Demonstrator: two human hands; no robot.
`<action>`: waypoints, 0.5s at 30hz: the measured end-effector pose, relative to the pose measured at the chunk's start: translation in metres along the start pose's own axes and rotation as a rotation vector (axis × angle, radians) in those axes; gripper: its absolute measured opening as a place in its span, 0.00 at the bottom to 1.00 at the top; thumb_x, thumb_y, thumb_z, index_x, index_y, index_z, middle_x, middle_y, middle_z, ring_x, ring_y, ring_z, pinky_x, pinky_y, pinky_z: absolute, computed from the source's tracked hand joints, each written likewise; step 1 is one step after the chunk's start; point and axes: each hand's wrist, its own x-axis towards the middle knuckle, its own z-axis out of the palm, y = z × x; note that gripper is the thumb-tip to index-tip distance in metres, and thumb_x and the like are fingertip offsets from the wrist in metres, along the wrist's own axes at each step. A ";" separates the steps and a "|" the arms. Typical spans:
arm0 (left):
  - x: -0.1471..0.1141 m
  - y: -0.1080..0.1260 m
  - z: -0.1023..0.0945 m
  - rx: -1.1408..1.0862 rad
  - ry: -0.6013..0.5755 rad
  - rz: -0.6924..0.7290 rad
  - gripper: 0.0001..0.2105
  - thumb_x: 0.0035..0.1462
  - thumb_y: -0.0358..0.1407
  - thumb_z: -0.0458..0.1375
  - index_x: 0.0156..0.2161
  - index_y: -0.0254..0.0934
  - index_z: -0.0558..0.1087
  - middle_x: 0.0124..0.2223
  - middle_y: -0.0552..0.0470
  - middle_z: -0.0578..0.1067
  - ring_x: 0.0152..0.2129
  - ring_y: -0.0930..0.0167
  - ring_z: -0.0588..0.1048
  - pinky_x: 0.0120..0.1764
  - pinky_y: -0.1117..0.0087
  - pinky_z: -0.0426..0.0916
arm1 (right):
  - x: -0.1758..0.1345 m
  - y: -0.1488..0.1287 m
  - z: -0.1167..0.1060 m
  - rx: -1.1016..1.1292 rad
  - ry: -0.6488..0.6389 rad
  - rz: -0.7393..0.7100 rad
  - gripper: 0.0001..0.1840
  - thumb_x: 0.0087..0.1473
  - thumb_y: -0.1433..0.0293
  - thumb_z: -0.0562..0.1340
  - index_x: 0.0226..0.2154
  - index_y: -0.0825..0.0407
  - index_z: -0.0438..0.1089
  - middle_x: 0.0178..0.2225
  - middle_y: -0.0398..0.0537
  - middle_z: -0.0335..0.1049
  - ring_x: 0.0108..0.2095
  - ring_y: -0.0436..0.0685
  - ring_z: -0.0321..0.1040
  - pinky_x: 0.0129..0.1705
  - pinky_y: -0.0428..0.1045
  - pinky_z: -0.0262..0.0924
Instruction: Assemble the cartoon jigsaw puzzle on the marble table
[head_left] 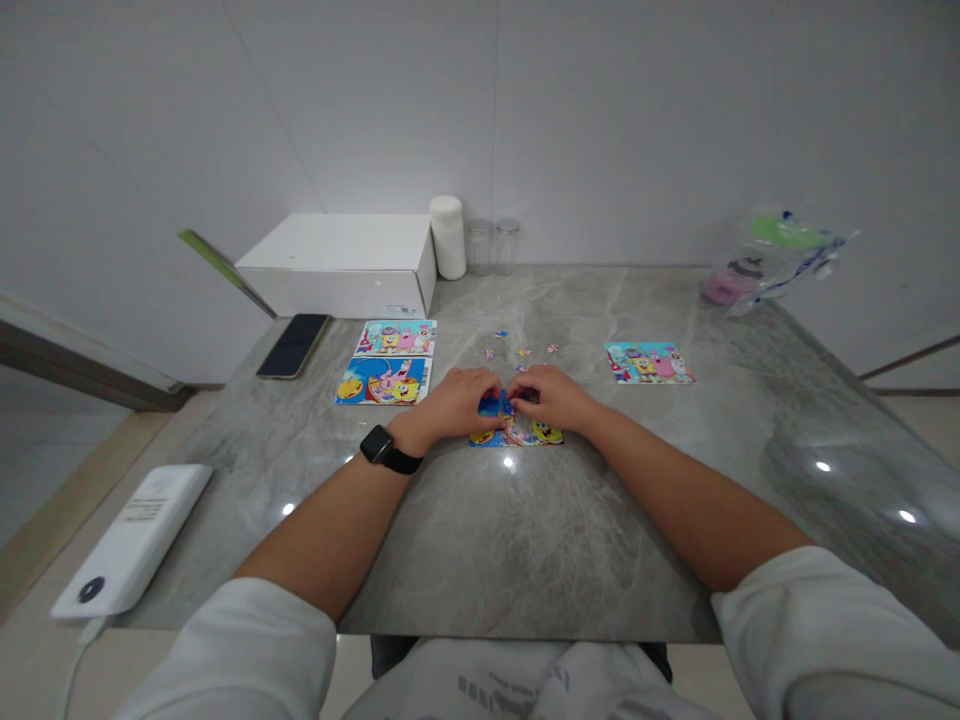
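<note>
A small, partly assembled cartoon jigsaw puzzle (517, 433) lies flat on the grey marbled table (525, 540) in front of me. My left hand (459, 402), with a black watch on the wrist, curls its fingers and thumb over the puzzle's left side, holding it. From the right, my right hand (553, 398) pinches a small dark blue puzzle piece at the upper part, mostly hidden by the fingers. Just beyond the hands lie several loose pieces, among them a blue piece (501, 334) and a pinkish piece (553, 348).
Two joined picture cards (386, 380) lie left, another finished picture (650, 363) right. Behind stand a white box (337, 265), a white bottle (448, 240) and two clear glasses (493, 248). A phone (294, 346), a white power bank (135, 540) and a bagged cup (765, 262) sit near the edges.
</note>
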 end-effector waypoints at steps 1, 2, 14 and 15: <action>0.000 0.000 0.000 -0.004 -0.003 -0.005 0.18 0.57 0.49 0.69 0.45 0.39 0.74 0.44 0.49 0.79 0.41 0.63 0.77 0.43 0.63 0.65 | 0.000 0.000 0.000 -0.019 0.002 -0.004 0.06 0.57 0.72 0.68 0.39 0.49 0.80 0.33 0.45 0.79 0.36 0.56 0.71 0.43 0.50 0.58; 0.000 0.000 0.000 -0.008 -0.006 -0.012 0.18 0.58 0.49 0.69 0.45 0.39 0.74 0.44 0.49 0.79 0.41 0.63 0.77 0.43 0.63 0.65 | 0.000 -0.001 0.000 -0.039 0.003 -0.006 0.06 0.57 0.72 0.68 0.39 0.49 0.80 0.33 0.46 0.79 0.37 0.57 0.71 0.44 0.51 0.57; 0.000 0.000 0.001 -0.022 -0.018 -0.021 0.17 0.58 0.48 0.68 0.45 0.40 0.74 0.45 0.49 0.78 0.43 0.62 0.77 0.45 0.62 0.65 | -0.002 -0.003 0.002 -0.136 -0.003 -0.012 0.06 0.59 0.69 0.69 0.40 0.48 0.80 0.37 0.47 0.78 0.41 0.59 0.71 0.45 0.52 0.55; 0.000 -0.001 0.001 -0.022 -0.018 -0.018 0.17 0.59 0.49 0.68 0.45 0.40 0.74 0.46 0.49 0.78 0.44 0.62 0.76 0.45 0.62 0.65 | -0.002 -0.003 0.002 -0.137 -0.003 -0.012 0.06 0.58 0.69 0.69 0.40 0.48 0.81 0.37 0.47 0.78 0.41 0.59 0.71 0.45 0.52 0.55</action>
